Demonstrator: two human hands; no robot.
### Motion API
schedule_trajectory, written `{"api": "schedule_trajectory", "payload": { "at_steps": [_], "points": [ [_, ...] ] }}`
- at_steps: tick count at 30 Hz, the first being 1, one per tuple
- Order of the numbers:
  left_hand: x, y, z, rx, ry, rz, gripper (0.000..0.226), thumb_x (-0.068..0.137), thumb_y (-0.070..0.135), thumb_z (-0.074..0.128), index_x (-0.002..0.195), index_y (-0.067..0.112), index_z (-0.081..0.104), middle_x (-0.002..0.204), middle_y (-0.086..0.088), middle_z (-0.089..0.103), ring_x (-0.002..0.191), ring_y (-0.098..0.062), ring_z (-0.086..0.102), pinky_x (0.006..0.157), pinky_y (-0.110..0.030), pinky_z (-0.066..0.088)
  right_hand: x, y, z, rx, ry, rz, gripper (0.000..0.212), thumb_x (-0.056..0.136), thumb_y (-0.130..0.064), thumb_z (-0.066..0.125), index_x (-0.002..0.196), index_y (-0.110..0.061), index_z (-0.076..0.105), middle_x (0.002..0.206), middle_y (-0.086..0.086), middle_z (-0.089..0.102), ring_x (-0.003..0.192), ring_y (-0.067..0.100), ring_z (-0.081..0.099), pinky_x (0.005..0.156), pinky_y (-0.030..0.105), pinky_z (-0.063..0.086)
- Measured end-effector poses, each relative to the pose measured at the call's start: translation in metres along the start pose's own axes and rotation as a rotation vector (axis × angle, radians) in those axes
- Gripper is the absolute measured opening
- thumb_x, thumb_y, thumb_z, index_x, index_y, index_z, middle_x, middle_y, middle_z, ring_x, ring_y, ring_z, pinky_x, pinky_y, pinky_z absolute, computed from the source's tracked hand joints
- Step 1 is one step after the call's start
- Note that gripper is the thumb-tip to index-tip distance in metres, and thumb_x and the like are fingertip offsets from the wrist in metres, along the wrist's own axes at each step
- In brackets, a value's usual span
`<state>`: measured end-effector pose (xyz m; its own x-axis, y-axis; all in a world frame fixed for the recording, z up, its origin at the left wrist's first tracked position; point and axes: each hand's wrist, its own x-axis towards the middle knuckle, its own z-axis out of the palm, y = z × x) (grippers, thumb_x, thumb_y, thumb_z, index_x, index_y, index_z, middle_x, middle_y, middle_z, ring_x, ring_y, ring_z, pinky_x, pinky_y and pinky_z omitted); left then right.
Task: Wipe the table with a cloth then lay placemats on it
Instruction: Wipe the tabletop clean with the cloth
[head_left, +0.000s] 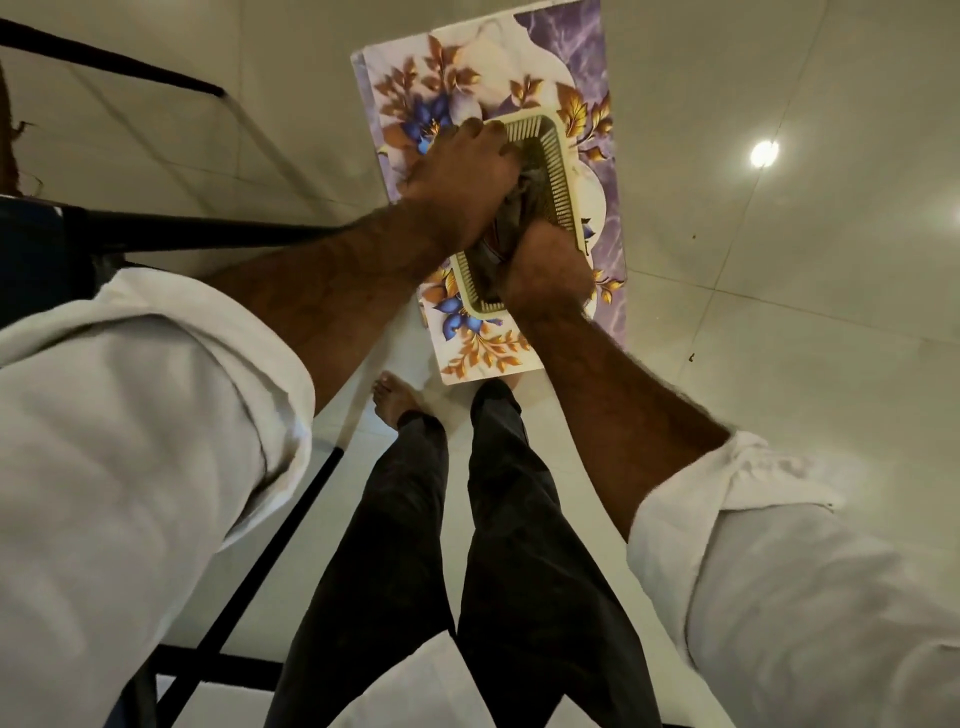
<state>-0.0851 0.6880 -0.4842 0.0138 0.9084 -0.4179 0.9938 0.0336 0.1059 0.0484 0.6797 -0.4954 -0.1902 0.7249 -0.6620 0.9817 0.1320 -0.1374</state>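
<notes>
left hand (467, 171): curled over basket (558, 182) rim
right hand (545, 270): grips dark cloth (511, 215) inside
basket: on flowered placemat (467, 67)

Pale glossy floor tiles (779, 364); round light glare (764, 153) at right; black metal frame (156, 234) left.

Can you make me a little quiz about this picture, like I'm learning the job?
1. True or false: the basket sits on a flowery placemat.
2. What lies in the basket? A) spoons B) a dark cloth C) apples
3. Fill in: the left hand and right hand both reach into the ____.
Key: 1 true; 2 B; 3 basket.
</notes>
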Motion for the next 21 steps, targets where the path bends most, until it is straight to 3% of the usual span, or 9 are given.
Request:
{"api": "schedule_trajectory", "payload": {
  "at_steps": [2,5,8,11,15,18,21],
  "points": [
    [-0.01,-0.008,-0.016,-0.09,0.061,-0.044,0.036,0.107,0.021,0.057,0.135,0.001,0.069,0.139,-0.028,0.062,0.128,-0.049,0.059,0.107,-0.059,0.048,-0.015,0.003,-0.017,0.114,0.029,-0.059,0.04,0.102,-0.043,0.074,0.131,-0.015,0.07,0.125,0.009,0.075,0.114,0.031,0.073,0.091,0.042,0.058],
    [-0.044,-0.023,-0.044,-0.396,0.231,-0.134,0.043,0.096,0.03,0.046,0.117,0.0,0.071,0.119,-0.026,0.069,0.114,-0.045,0.063,0.103,-0.053,0.045,-0.041,0.001,-0.052,0.245,0.048,-0.133,0.045,0.088,-0.047,0.078,0.12,-0.016,0.068,0.113,0.01,0.07,0.106,0.033,0.068,0.086,0.041,0.059],
    [-0.097,-0.042,-0.079,-0.773,0.367,-0.321,0.029,0.092,0.015,0.052,0.11,0.003,0.071,0.109,-0.019,0.07,0.108,-0.033,0.061,0.096,-0.034,0.045,-0.071,-0.005,-0.102,0.346,0.005,-0.19,0.031,0.09,-0.025,0.08,0.107,-0.017,0.055,0.097,0.004,0.066,0.084,0.027,0.061,0.071,0.033,0.047],
    [-0.17,-0.057,-0.128,-1.054,0.491,-0.514,0.026,0.095,0.009,0.053,0.115,0.013,0.07,0.113,-0.005,0.07,0.108,-0.02,0.065,0.092,-0.028,0.053,-0.116,-0.027,-0.159,0.496,-0.069,-0.317,0.035,0.085,-0.013,0.081,0.111,-0.023,0.059,0.097,0.006,0.078,0.081,0.028,0.077,0.058,0.031,0.058],
    [-0.271,-0.079,-0.172,-1.204,0.73,-0.709,0.02,0.111,0.01,0.061,0.126,0.018,0.071,0.112,0.011,0.071,0.1,0.011,0.067,0.09,-0.015,0.059,-0.176,-0.09,-0.216,0.575,-0.258,-0.587,0.037,0.096,-0.02,0.089,0.127,-0.023,0.069,0.106,0.007,0.084,0.088,0.023,0.084,0.063,0.035,0.066],
    [-0.359,-0.099,-0.184,-1.191,0.924,-0.861,0.021,0.11,0.019,0.067,0.13,0.02,0.074,0.116,0.009,0.075,0.107,0.003,0.07,0.098,-0.027,0.062,-0.227,-0.16,-0.233,0.533,-0.277,-0.797,0.02,0.102,-0.035,0.082,0.118,-0.025,0.08,0.098,0.008,0.084,0.087,0.022,0.082,0.067,0.03,0.064],
    [-0.441,-0.117,-0.18,-1.161,1.071,-1.002,0.02,0.107,0.024,0.073,0.127,0.022,0.077,0.118,0.006,0.079,0.11,-0.009,0.074,0.097,-0.032,0.065,-0.263,-0.227,-0.223,0.362,-0.385,-0.994,0.018,0.107,-0.027,0.076,0.124,-0.029,0.078,0.107,0.004,0.083,0.097,0.014,0.081,0.08,0.03,0.067]
  ]
}}
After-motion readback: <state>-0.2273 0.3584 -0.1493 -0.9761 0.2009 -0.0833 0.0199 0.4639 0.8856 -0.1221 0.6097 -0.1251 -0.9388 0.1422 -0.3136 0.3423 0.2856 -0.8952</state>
